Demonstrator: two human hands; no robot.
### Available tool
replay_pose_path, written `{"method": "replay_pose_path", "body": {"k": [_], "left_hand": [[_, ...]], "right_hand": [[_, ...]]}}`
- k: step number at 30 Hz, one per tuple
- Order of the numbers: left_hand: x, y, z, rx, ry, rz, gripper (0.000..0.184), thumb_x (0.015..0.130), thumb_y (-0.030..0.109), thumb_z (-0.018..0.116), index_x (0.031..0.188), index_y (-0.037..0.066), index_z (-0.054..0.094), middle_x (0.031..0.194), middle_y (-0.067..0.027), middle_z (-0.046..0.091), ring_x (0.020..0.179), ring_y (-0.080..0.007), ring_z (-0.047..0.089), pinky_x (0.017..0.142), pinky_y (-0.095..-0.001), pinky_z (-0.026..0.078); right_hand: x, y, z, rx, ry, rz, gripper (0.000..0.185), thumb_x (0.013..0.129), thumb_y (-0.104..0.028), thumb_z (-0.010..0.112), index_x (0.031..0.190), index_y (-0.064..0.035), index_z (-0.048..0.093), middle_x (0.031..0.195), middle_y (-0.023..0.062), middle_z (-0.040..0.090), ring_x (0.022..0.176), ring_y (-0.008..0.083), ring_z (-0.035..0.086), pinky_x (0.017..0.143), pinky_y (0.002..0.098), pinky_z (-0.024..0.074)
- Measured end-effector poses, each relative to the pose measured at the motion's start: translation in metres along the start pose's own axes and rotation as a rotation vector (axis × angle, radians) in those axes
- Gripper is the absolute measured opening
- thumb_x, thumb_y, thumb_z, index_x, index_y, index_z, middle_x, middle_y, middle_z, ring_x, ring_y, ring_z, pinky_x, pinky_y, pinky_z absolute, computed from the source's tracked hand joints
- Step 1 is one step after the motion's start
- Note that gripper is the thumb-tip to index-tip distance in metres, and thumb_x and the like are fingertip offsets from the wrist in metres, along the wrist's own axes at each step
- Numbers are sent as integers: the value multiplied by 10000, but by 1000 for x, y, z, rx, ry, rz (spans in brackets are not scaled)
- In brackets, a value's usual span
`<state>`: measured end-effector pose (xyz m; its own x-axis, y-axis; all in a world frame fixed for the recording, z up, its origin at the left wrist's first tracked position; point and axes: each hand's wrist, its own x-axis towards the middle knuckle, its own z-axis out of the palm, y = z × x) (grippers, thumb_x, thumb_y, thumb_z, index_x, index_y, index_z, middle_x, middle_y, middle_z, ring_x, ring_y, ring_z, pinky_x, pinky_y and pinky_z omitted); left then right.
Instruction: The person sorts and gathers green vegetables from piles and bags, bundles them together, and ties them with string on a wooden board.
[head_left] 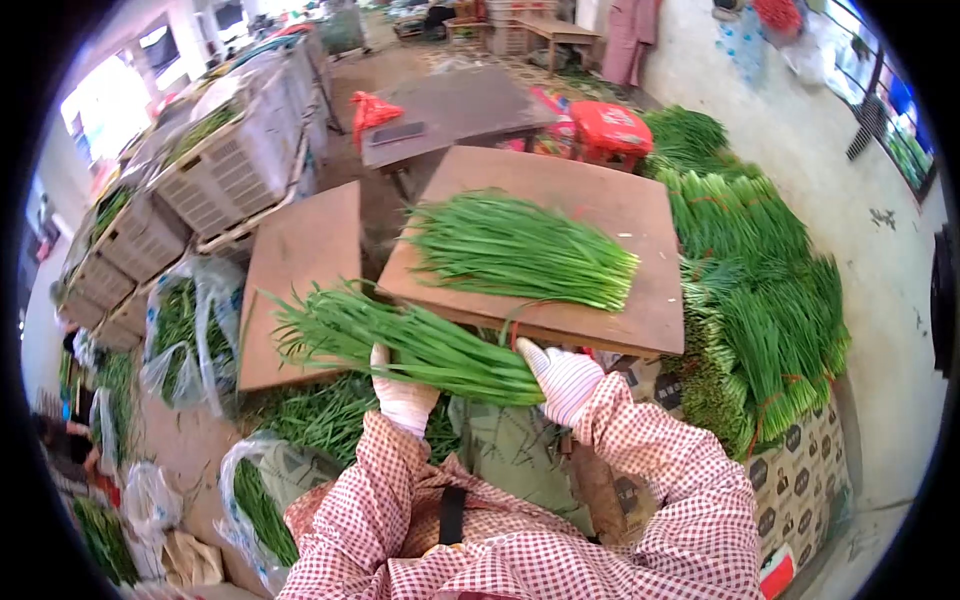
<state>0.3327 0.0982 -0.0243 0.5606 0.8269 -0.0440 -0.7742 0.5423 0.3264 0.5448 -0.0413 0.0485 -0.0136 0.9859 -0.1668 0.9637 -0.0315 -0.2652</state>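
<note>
A bunch of garlic chives (430, 350) lies across both my gloved hands, in front of the near edge of a brown board (655, 290). My left hand (405, 398) is closed around it from below, near the middle. At the pale stem end, my right hand (560, 382) grips the bunch, its thumb up. A thin red tie (515, 325) loops up by the right thumb; whether that hand holds it I cannot tell. Another bunch of chives (520, 245) rests on the board, stems to the right. The fingers under the held bunch are partly hidden.
Piled bundles of chives (760, 300) stand at the right. On the left are a second board (300, 280), stacked white crates (230, 170) and plastic bags of greens (190, 330). Farther off are a dark table (470, 100) and a red stool (610, 125). Loose greens (320, 415) lie below my hands.
</note>
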Motion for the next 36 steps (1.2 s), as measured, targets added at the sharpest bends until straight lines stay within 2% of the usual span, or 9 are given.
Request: {"method": "replay_pose_path", "body": {"k": [10,13,16,17,18,21,24,26,36], "left_hand": [[192,17,87,123,372,-3,497,812,345,690,1228,97,581,1329,-128,531,1222,-321,482,1099,-544,304],[230,64,75,248,193,26,532,811,301,692,1260,69,527,1204,-123,600,1140,-321,534,1055,-506,363],[259,92,49,874,268,566,463,793,142,677,1222,59,521,1068,-97,618,964,-241,576,931,-445,458],[230,63,93,1021,167,624,486,772,94,697,1222,60,516,1063,-73,618,920,-203,573,814,-403,516],[224,49,166,1675,-34,160,340,789,23,637,1113,13,535,1076,-144,609,919,-243,617,741,-360,525],[187,-48,174,1892,-732,466,904,619,267,868,1374,78,409,1362,-166,447,1281,-308,425,1067,-437,364],[199,-124,164,2322,-1166,412,1143,498,431,886,1438,111,320,1416,-178,391,1353,-370,319,1122,-557,202],[208,-138,162,2393,-1236,111,1176,481,416,886,1454,123,294,1411,-154,403,1345,-355,336,1111,-569,210],[204,-148,134,2488,-1048,203,1197,452,472,873,1444,108,310,1457,-169,363,1374,-358,311,1110,-570,210]], "right_hand": [[57,118,-93,-146,85,266,785,758,-143,676,1439,-74,292,1152,198,580,1058,360,592,898,416,492],[76,144,-90,-86,5,352,753,756,-136,671,1414,-46,315,1162,227,583,1087,369,581,928,420,476],[94,150,-100,-17,-75,421,609,774,-82,609,1334,0,384,1144,252,601,1097,371,583,940,421,473],[99,153,-101,-21,-106,411,600,768,-75,610,1323,2,396,1137,253,607,1101,369,584,944,421,473],[104,156,-103,-29,-133,402,590,763,-67,612,1312,3,407,1129,255,613,1105,368,584,948,421,473],[111,160,-104,-82,-194,417,599,767,-81,616,1318,11,399,1101,249,628,1111,357,589,955,422,472],[103,170,-84,-111,-197,435,687,764,-190,681,1350,11,384,1236,236,562,1176,329,552,996,392,461],[98,165,-83,-86,-208,480,772,720,-233,733,1369,-1,385,1327,217,492,1228,312,508,1018,376,445],[79,186,-40,-61,149,294,858,628,-194,757,1367,-20,357,1143,252,544,1051,370,576,899,430,496]]}}
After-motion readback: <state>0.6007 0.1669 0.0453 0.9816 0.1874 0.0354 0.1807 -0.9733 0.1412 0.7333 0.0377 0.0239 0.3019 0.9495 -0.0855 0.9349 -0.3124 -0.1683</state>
